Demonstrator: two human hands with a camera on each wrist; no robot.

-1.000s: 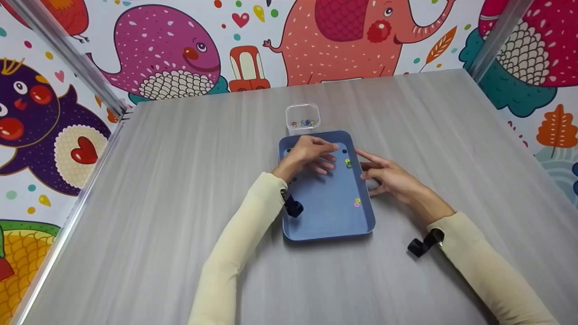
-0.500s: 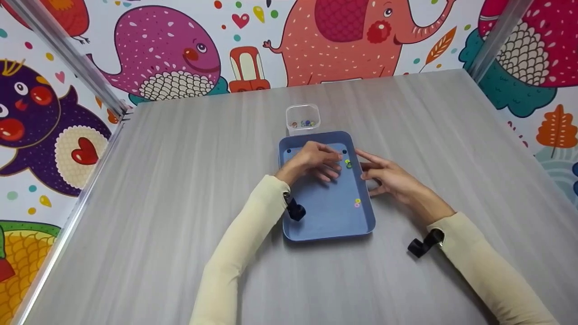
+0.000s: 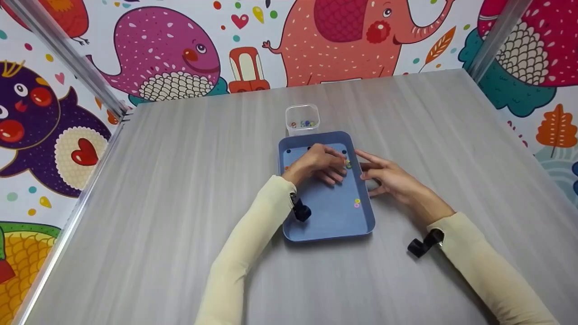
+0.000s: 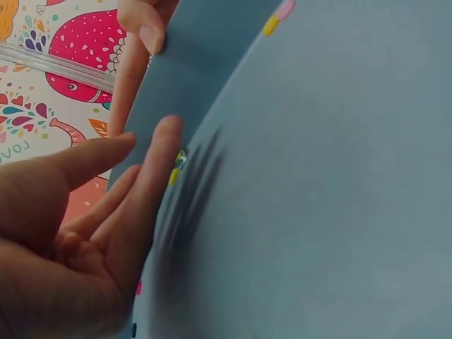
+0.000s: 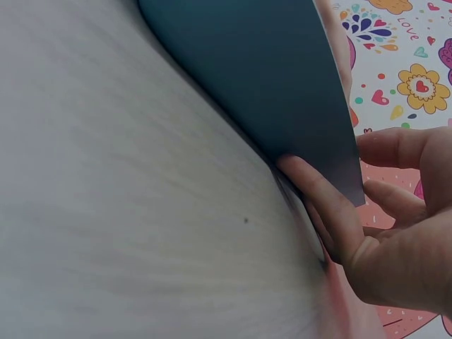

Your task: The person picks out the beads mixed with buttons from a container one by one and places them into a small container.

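A blue rectangular tray (image 3: 325, 221) holds a few small ring-like beads. My left hand (image 3: 318, 164) is inside it, reaching toward the right wall, fingers extended and thumb apart from them. In the left wrist view its fingertips are beside a yellow bead (image 4: 173, 176) and a greenish clear one at the foot of the wall; I see nothing held. Against the outside of that wall, my right hand (image 3: 390, 178) rests with spread fingers, touching the tray. Closer to me lie a yellow bead (image 3: 357, 201) and a pink bead (image 3: 356, 205).
Just behind the tray stands a clear plastic box (image 3: 302, 118) with several colourful beads at its bottom. Black beads (image 3: 288, 151) lie at the tray's far end. The grey table (image 3: 180, 203) is bordered by a patterned wall (image 3: 253, 27).
My left hand has shifted right and slightly nearer inside the tray, toward the yellow and green beads. Black beads at the far end have come into view. The right hand has stayed put.
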